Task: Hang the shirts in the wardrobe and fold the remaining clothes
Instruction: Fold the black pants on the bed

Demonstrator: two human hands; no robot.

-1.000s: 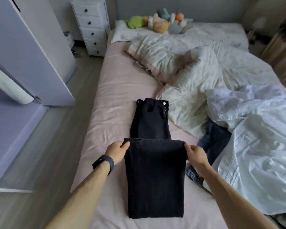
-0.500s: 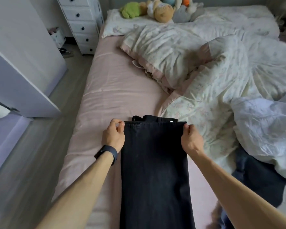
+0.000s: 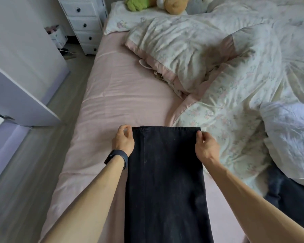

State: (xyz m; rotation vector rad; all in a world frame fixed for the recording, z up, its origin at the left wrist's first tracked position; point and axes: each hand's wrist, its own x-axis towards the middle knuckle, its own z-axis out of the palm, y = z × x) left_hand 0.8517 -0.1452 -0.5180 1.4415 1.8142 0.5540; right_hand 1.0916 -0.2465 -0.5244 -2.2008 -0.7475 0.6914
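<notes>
A pair of black trousers [image 3: 165, 181] lies folded lengthwise on the pink bed sheet [image 3: 116, 95], its far edge straight across. My left hand [image 3: 123, 141], a dark band on its wrist, pinches the far left corner of the fold. At the far right corner, my right hand [image 3: 206, 146] pinches the fabric. The waistband is hidden under the folded layer. A pale shirt [image 3: 288, 137] lies crumpled to the right, and a dark blue garment [image 3: 291, 199] sits beneath it.
A floral duvet [image 3: 226, 106] and pillow [image 3: 174, 50] cover the bed's right and far side. Stuffed toys [image 3: 174, 4] sit at the head. White drawers [image 3: 84, 23] stand at the far left. An open white wardrobe door [image 3: 19, 85] stands over the floor on the left.
Both hands carried the trouser legs' end away from me and laid it over the waistband, which is now covered. The camera moved closer to the bed.
</notes>
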